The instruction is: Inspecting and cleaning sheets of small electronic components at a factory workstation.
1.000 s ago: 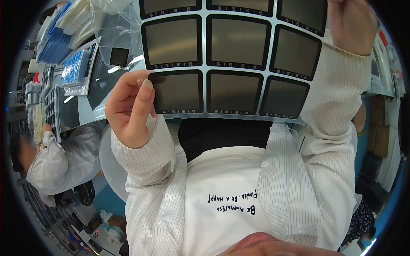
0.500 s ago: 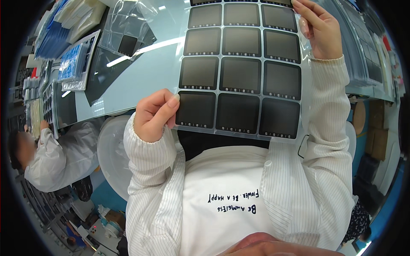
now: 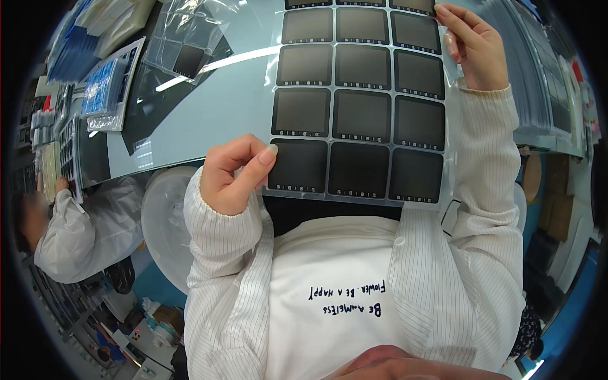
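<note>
A clear plastic sheet (image 3: 331,142) carries rows of dark, rounded rectangular panels, each with a line of small marks along its lower edge. It spans the space in front of my chest, its far end cut off by the top of the picture. My left hand (image 3: 235,174) pinches its near left corner between thumb and fingers. At the far right edge, my right hand (image 3: 472,47) grips the same sheet, thumb and forefinger pressed on it. The near edge of the sheet overhangs the table toward my lap.
The glass-topped table (image 3: 190,126) bears a clear sheet with one dark panel (image 3: 189,61), a blue packet (image 3: 104,88) and piled plastic sleeves (image 3: 114,25) at left. Stacked panel sheets (image 3: 538,69) stand at right. A person in a white coat (image 3: 95,234) sits at far left.
The sheet has shifted slightly to the right at its near end, with my left hand moving along with it. My right hand stays almost where it was.
</note>
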Available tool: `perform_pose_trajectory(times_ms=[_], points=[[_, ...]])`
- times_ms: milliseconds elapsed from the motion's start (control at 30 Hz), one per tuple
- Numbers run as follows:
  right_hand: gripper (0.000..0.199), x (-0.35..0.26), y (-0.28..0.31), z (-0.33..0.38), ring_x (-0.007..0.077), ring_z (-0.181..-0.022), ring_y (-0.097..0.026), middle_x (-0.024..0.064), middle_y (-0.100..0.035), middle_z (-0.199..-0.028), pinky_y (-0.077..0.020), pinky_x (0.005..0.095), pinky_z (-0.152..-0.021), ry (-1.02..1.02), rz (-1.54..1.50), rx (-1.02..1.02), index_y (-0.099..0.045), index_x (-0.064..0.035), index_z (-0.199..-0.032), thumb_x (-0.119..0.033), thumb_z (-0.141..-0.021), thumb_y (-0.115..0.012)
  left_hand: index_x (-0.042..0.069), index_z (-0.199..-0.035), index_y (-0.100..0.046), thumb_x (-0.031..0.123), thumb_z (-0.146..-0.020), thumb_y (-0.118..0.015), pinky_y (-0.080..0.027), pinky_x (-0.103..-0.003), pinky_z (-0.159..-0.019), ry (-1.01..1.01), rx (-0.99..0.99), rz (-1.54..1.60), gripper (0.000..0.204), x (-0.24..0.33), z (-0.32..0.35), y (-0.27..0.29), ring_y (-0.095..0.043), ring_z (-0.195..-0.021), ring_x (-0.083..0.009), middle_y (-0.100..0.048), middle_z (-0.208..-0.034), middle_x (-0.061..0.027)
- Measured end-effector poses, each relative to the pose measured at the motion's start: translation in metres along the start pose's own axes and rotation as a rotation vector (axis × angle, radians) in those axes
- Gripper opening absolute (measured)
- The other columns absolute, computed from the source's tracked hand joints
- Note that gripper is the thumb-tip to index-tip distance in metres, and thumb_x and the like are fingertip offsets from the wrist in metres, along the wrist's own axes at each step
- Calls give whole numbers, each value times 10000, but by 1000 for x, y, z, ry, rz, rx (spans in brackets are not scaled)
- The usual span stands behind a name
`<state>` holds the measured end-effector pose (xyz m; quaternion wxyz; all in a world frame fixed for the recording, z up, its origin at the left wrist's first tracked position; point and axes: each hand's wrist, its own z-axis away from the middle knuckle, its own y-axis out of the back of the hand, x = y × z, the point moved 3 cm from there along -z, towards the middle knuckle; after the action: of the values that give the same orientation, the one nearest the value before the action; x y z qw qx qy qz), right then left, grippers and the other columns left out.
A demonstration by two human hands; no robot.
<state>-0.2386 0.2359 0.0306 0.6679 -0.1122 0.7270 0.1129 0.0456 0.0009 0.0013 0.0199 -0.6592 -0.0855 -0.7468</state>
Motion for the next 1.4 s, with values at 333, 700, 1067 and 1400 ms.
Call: perform_pose_trajectory(times_ms=[333,700,1067,1400], points=[[172,28,-21,-5,94,-394,-503,33,-602,-708,-336,208,-338,-218,-40,-147,-612,-18,-885,-179,-943,-594,-4,-673,-586,138,-890,-651,-322,-244,-436,-65,105,-333,268,-7,-13,-11,-414,-450,-74,-510,-505,-6],[542,26,-17,89,98,-452,-564,3,-514,-642,-437,227,-389,-503,316,-503,-509,83,-1181,-366,-903,-634,43,-570,-520,282,-638,-869,-360,-285,-416,-260,164,-887,428,8,-19,-17,-455,-443,-185,-477,-538,-45],[332,16,-28,110,48,-537,-554,42,-673,-838,-394,166,-413,-494,101,-457,-607,4,-1080,-97,-793,-741,56,-653,-560,419,-768,-746,-429,-314,-495,-301,24,-946,424,16,-63,-45,-527,-550,-219,-520,-594,-50],[308,30,-70,105,62,-643,-593,55,-668,-903,-465,183,-514,-553,-64,-643,-579,14,-1107,-54,-831,-697,28,-702,-590,410,-853,-622,-390,-334,-487,-131,-43,-623,412,15,-76,-38,-517,-510,-248,-525,-576,-96]])
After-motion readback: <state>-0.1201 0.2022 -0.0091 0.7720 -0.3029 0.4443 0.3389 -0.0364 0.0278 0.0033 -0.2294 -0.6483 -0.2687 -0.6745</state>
